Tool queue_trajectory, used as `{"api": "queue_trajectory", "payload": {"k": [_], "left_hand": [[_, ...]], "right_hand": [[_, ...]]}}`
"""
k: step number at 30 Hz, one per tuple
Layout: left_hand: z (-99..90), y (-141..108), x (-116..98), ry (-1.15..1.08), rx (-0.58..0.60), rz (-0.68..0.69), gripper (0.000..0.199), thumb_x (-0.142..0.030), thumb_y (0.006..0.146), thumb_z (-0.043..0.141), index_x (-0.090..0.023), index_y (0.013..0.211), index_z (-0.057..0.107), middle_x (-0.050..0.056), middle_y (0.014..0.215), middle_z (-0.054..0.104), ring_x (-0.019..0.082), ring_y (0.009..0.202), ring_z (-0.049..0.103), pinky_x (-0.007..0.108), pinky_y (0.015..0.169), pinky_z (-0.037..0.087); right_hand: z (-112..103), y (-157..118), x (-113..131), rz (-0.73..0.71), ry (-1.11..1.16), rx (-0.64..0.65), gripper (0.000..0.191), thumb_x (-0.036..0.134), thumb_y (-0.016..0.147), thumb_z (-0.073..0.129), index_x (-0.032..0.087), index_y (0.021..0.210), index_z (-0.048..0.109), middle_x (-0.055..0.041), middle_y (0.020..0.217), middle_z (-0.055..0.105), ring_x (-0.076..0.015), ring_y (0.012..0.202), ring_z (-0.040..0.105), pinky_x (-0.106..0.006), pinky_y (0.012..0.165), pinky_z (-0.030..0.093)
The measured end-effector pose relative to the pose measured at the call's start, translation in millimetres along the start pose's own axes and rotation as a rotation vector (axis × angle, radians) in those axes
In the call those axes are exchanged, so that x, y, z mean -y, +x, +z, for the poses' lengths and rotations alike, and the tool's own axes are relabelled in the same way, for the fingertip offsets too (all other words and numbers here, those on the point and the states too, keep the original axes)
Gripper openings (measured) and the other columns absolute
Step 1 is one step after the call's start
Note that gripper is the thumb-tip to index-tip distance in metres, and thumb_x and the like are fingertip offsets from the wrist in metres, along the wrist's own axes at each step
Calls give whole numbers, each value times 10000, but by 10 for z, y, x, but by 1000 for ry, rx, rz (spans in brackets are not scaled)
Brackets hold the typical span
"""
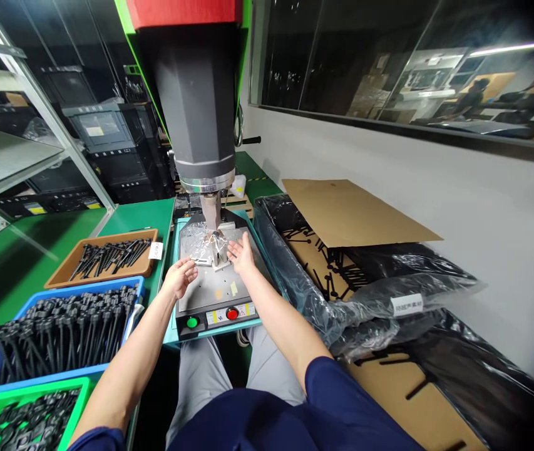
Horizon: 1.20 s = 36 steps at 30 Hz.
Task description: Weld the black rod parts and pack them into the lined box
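A press machine [196, 106] with a red, green and black housing points its metal tip [211, 210] down at a small fixture [220, 260] on a grey metal base plate [205, 288]. Clear plastic film surrounds the fixture, and a small dark part sits under the tip. My left hand [181, 277] is at the plate's left edge, fingers curled together; whatever they hold is too small to make out. Just right of the fixture, my right hand [242, 254] has its fingers spread and holds nothing. The base front carries a green button [192, 322] and a red button [231, 314].
On the left stand a brown tray [55, 275] of black rods, a blue bin [138, 291] of black stemmed parts and a green bin [83, 394] of black pieces. Plastic-lined boxes [290, 275] with black parts and a cardboard sheet [351, 213] are on the right.
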State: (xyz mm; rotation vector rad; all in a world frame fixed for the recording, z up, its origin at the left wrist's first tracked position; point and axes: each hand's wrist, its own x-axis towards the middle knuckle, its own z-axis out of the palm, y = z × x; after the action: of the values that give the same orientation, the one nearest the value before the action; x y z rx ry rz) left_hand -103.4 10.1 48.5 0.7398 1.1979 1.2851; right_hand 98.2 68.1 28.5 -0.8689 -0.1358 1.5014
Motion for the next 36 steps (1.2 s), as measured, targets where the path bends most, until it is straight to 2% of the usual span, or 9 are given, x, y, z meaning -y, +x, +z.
{"api": "queue_trajectory", "payload": {"k": [3, 6, 10, 14, 18, 21, 28, 32, 36], "left_hand": [[18, -45, -17, 2, 10, 31, 520, -108, 637, 777, -141, 1109, 559, -13, 719, 616, 87, 548, 605, 231, 582, 519], [11, -100, -45, 16, 31, 52, 582, -88, 631, 744, -136, 1175, 543, -19, 711, 611, 81, 546, 593, 245, 607, 528], [-53, -140, -66, 32, -9, 89, 626, -75, 614, 702, -138, 1215, 539, -33, 677, 593, 67, 512, 556, 229, 584, 513], [-158, -121, -53, -15, -93, 123, 632, -75, 600, 663, -146, 1218, 545, -51, 626, 563, 61, 480, 522, 215, 551, 495], [-253, -88, -6, -20, -155, 138, 636, -90, 585, 662, -121, 1210, 553, -45, 605, 551, 78, 486, 532, 217, 527, 487], [-269, -68, 16, -22, -156, 141, 649, -101, 586, 676, -110, 1223, 553, -39, 609, 554, 79, 493, 537, 217, 532, 490], [-90, 34, -55, -53, -115, 185, 672, -94, 622, 681, -141, 1271, 514, -32, 661, 582, 70, 512, 551, 214, 564, 502], [21, 76, -50, -48, -87, 178, 597, -102, 634, 713, -139, 1201, 532, -30, 676, 584, 61, 510, 553, 211, 575, 503], [41, 87, -4, -34, -88, 184, 563, -133, 622, 756, -141, 1146, 552, -23, 697, 598, 64, 521, 561, 218, 586, 509]], "right_hand": [[108, 146, 195, 108, 1, 24, 328, 506, 896, 537, 201, 1016, 549, -51, 832, 686, -167, 730, 668, -238, 538, 501], [172, 252, 342, 90, -56, 40, 127, 259, 881, 574, 197, 990, 561, -15, 723, 664, -128, 597, 630, -192, 477, 454], [134, 239, 331, -78, -104, 78, 296, 70, 781, 604, 208, 1036, 542, 38, 661, 639, -86, 519, 591, -144, 442, 410], [17, 139, 193, -220, -167, 146, 402, 56, 726, 641, 208, 1076, 515, 62, 689, 613, -94, 506, 610, -162, 419, 440], [-52, 95, 106, -225, -234, 162, 455, 93, 709, 675, 216, 1114, 509, 53, 752, 607, -117, 531, 646, -182, 406, 466], [-37, 122, 106, -239, -236, 150, 458, 113, 701, 693, 210, 1114, 521, 38, 776, 616, -127, 561, 661, -184, 417, 473], [71, 308, 260, -226, -194, 80, 354, 90, 790, 614, 195, 1113, 514, 14, 753, 664, -124, 561, 653, -190, 441, 483], [9, 408, 310, -209, -214, 16, 312, 96, 823, 607, 201, 1104, 520, 18, 714, 666, -128, 565, 660, -189, 447, 482], [-79, 437, 290, -195, -245, -1, 277, 92, 858, 565, 194, 1112, 524, 3, 714, 677, -136, 567, 667, -202, 461, 494]]}}
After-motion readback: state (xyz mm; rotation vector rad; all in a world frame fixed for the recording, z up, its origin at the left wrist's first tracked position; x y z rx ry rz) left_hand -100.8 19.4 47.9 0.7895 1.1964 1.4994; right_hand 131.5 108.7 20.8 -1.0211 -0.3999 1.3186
